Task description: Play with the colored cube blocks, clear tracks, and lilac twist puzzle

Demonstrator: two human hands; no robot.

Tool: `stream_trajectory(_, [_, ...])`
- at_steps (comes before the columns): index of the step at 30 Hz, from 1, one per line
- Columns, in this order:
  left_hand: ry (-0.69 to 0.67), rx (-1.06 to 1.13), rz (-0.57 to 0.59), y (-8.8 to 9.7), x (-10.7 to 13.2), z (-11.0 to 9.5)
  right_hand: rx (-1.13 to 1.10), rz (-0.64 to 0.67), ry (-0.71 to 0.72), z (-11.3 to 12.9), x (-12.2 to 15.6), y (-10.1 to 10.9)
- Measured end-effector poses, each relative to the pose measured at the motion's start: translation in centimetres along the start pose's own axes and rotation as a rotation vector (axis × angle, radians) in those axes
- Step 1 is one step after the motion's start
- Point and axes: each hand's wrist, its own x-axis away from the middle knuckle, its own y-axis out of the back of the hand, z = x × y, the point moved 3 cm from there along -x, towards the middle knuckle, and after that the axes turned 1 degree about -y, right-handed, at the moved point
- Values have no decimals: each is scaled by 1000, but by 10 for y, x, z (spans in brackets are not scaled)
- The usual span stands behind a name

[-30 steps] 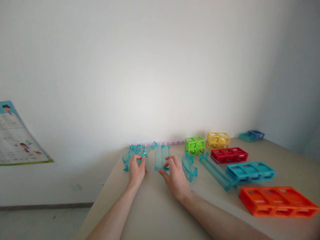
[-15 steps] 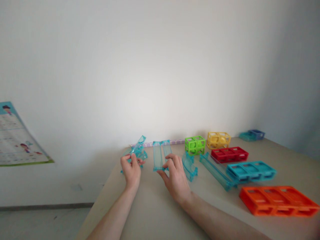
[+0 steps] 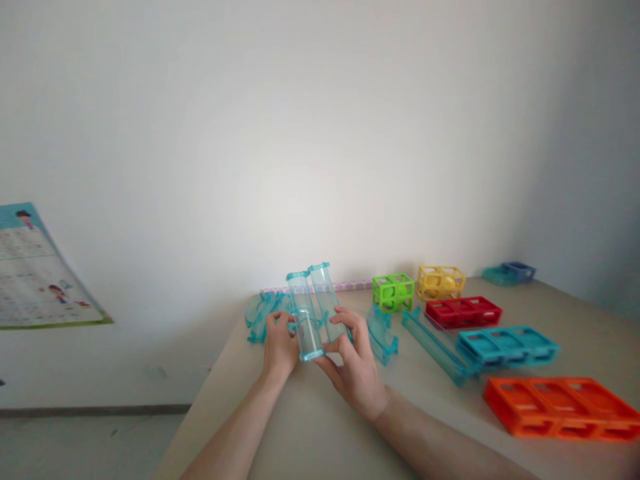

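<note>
My right hand (image 3: 353, 360) pinches the lower ends of two clear, teal-edged tube pieces, a left one (image 3: 306, 317) and a right one (image 3: 325, 297). They stand tilted side by side, raised off the table. Just behind the left tube piece is my left hand (image 3: 281, 347), fingers curled; its fingertips are partly hidden, and what they hold cannot be made out. Beyond that hand lies a pile of clear teal pieces (image 3: 265, 317). A curved teal piece (image 3: 383, 335) rests right of my right hand.
On the table (image 3: 300, 427) stand a green frame block (image 3: 393, 292), a yellow one (image 3: 441, 283), a red one (image 3: 464, 312), a teal one (image 3: 507, 347) and an orange one (image 3: 560, 408). A long clear teal piece (image 3: 435, 347) lies near them. Blue pieces (image 3: 517, 271) sit at the far corner, by the wall.
My right hand has lifted and tilted the two tube pieces leftward. My left hand has moved right, behind them. The teal piece that stuck up from its fingers no longer shows there.
</note>
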Motion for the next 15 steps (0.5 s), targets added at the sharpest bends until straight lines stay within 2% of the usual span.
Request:
stream_trajectory(3, [-25, 56, -7, 3, 0, -8, 8, 34, -49, -6, 2, -4])
stream_trajectory(5, [6, 171, 38, 3, 2, -14, 12, 84, -106, -10, 4, -7])
stream_trajectory(9, [263, 670, 285, -8, 12, -23, -90, 258, -184, -9, 3, -8])
stream_trajectory(11, [356, 792, 311, -10, 17, -26, -206, 323, -204, -6, 3, -7])
stream_trajectory(13, [403, 810, 306, -10, 20, -28, -312, 278, -266, -7, 4, -6])
stream_trajectory(15, [417, 801, 336, -10, 22, -29, -385, 148, -405, -15, 8, -8])
